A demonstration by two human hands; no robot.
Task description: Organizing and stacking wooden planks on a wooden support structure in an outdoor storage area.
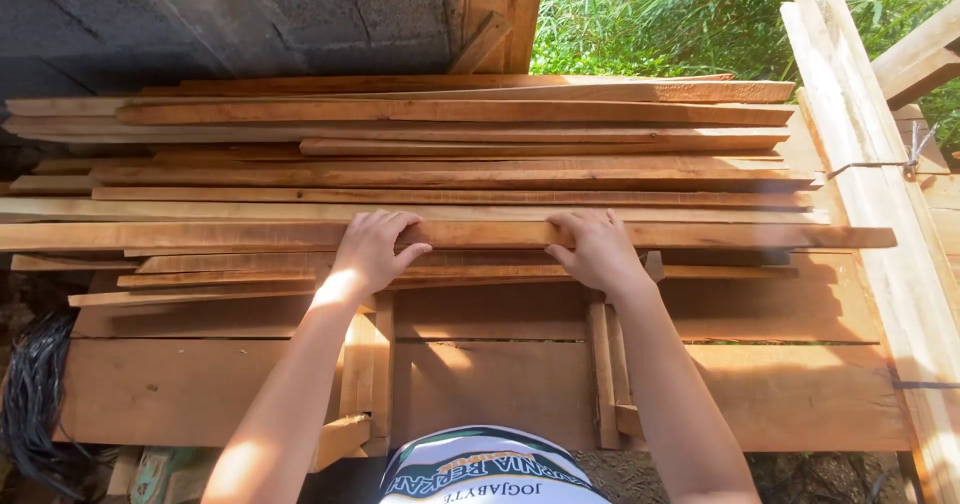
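Both hands grip one long plank [700, 235] lying crosswise at the near edge of a stack of planks [450, 154]. The left hand [372, 252] is curled over the plank left of its middle, fingers on top and thumb on the near edge. The right hand [598, 250] clasps it likewise, just right of the middle. Green foliage [680, 19] lies far right.

Left hand: I see my left hand [372, 249] curled over the long plank [480, 234].
Right hand: my right hand [598, 248] grips the same plank.
Stack: the plank tops the lumber pile [450, 154].
Behind: grey block wall [230, 14], green foliage [670, 14].
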